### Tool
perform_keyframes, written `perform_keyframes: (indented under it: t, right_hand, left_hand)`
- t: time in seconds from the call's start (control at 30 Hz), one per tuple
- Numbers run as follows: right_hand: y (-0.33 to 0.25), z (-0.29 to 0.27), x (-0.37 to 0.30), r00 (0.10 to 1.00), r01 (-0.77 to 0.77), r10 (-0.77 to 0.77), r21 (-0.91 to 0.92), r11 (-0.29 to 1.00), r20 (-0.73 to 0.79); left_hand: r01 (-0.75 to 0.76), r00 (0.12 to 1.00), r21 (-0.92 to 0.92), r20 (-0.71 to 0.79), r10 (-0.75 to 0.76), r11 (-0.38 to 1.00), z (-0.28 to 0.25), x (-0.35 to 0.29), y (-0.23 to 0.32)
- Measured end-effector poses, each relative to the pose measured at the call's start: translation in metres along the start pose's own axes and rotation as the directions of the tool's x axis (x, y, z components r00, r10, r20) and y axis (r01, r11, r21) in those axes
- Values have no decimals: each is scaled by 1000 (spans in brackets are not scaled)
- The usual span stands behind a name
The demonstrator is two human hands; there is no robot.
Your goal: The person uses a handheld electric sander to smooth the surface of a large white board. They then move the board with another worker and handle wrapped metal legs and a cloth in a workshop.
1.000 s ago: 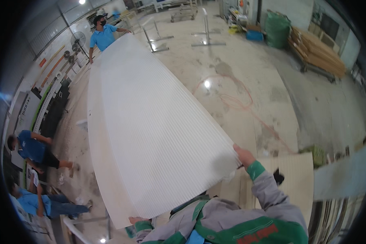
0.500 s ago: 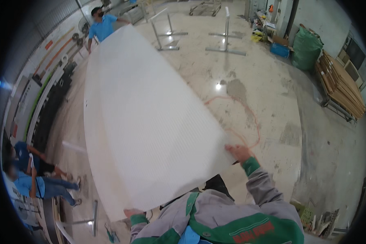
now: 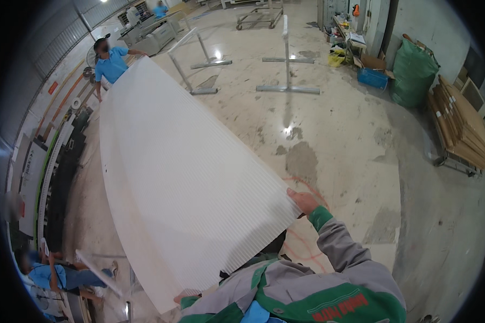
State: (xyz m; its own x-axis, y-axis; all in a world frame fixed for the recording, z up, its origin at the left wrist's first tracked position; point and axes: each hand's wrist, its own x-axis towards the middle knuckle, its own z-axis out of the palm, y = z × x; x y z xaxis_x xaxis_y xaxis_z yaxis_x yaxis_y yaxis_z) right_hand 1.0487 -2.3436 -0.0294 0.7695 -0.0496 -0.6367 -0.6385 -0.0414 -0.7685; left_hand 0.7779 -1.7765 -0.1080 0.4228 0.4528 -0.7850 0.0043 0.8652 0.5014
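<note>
Your left hand (image 3: 185,296) is lying at the near edge of the ribbed white panel (image 3: 194,177), its grip mostly hidden; your right hand (image 3: 305,202) is gripping the edge by the right corner. The panel is likely proving light but unwieldy, flexing mid-span, so edges near corners are suiting your hold. A co-worker (image 3: 112,63) is supporting the far end above the floor (image 3: 355,129).

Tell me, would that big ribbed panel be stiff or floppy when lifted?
The panel is probably stiff: held at its ends by the person's hands and a co-worker, it shows no obvious sag, though the fisheye could hide flex. Its length likely makes it unwieldy.
</note>
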Motion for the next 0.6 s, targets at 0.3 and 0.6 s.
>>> perform_keyframes:
  t: [0.3,0.6]
  right_hand:
    - [-237,-221,231,998,62,-62,-64,996,3]
    - [-413,-432,506,978,165,-133,-210,964,160]
  left_hand:
    - [-25,997,-104,-78,17,994,306,-6,-227]
    - [-142,979,-164,-170,114,976,604,-32,-451]
